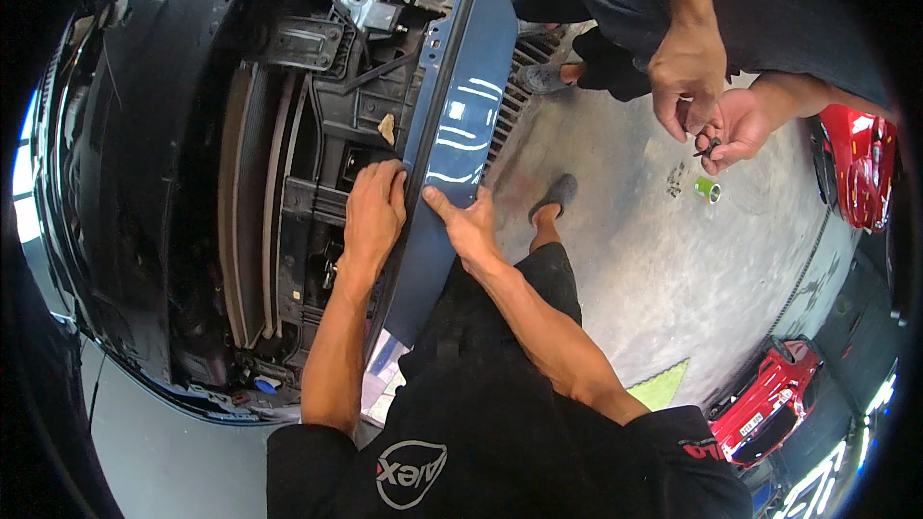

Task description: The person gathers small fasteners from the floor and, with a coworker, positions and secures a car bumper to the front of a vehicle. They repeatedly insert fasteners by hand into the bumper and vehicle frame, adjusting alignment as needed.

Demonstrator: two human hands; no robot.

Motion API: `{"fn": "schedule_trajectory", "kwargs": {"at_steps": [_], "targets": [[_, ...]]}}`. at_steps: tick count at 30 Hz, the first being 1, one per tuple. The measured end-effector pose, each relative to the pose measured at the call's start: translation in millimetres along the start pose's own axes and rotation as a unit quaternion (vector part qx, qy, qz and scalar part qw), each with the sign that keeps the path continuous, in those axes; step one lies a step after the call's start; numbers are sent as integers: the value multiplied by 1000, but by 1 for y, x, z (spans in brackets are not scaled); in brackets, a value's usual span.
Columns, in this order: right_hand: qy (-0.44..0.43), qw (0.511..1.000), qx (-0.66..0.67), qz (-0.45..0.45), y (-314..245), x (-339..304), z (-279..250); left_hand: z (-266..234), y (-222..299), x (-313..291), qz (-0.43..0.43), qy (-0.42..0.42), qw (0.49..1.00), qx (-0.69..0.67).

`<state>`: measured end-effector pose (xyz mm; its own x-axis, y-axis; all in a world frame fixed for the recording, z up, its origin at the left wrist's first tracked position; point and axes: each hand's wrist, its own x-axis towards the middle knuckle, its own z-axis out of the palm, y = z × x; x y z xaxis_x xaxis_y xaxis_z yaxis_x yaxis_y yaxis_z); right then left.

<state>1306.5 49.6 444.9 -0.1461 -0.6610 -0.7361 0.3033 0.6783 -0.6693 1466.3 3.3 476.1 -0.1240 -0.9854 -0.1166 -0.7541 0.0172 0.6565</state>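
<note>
A glossy blue car bumper (433, 255) with a black strip along its inner edge runs diagonally in front of me, beside the exposed front of the car. My left hand (375, 216) is at that inner edge, fingers bent and pressed together; what its fingertips hold, if anything, is hidden. Gripping the bumper from the outer side is my right hand (469, 229), its thumb on the painted face and its other fingers curled around the far edge, partly out of sight.
A radiator (252, 202) and black brackets lie left of the bumper. At upper right, a co-worker's hands (726, 130) hold small dark fasteners (710, 147). More small dark pieces (676, 179) lie on the floor near a green can (708, 190). Red cars (769, 404) stand at right.
</note>
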Motion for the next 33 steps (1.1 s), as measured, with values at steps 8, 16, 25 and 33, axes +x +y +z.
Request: {"fn": "schedule_trajectory", "kwargs": {"at_steps": [8, 16, 25, 33], "targets": [[19, 1000, 16, -9, 3, -1, 2, 23, 5, -13, 10, 81, 997, 4], [-7, 1000, 19, 0, -3, -1, -1, 26, 10, -17, -24, 86, 996, -12], [12, 1000, 27, 3, 11, 5, -2, 31, 13, -16, -41, 134, 990, -36], [26, 999, -2, 39, -36, -16, 1, 35, 18, -19, -123, 147, 979, -76]]}}
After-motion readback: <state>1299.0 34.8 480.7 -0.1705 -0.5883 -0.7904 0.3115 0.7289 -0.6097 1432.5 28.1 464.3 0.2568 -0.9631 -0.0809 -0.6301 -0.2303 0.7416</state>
